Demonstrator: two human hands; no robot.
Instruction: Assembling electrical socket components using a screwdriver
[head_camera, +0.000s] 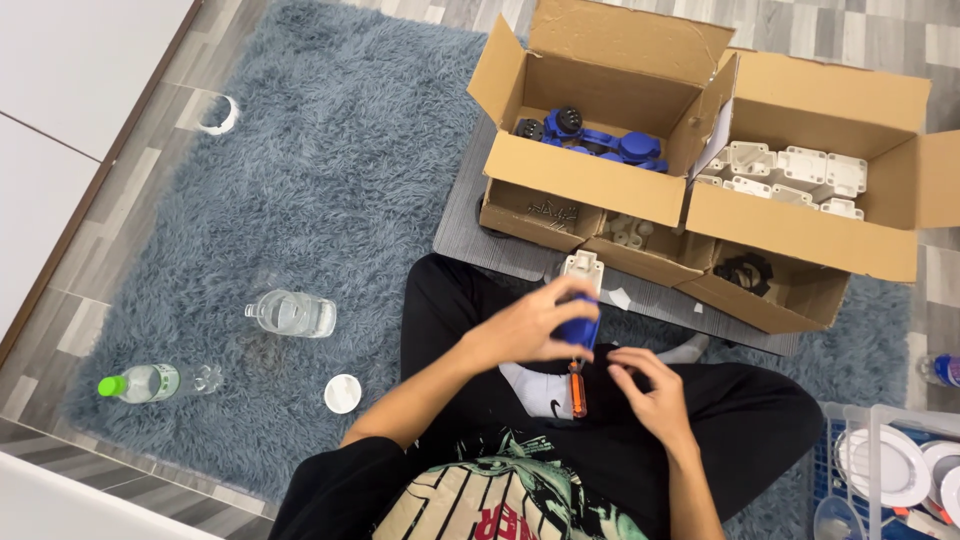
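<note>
I sit cross-legged on a shaggy grey rug (330, 150). My left hand (525, 325) is closed around a blue plastic part (580, 327) with a white plastic housing (583, 270) sticking out past the fingers. Below the blue part hangs an orange-handled screwdriver (578, 390). My right hand (650, 390) hovers just right of the screwdriver, fingers curled; whether it touches the handle I cannot tell.
Two open cardboard boxes stand ahead: the left box (580, 180) holds blue parts, the right box (800, 225) white housings. A clear jar (292, 313), its white lid (343, 393) and a green-capped bottle (150, 382) lie on the rug. A white basket (850, 450) sits at right.
</note>
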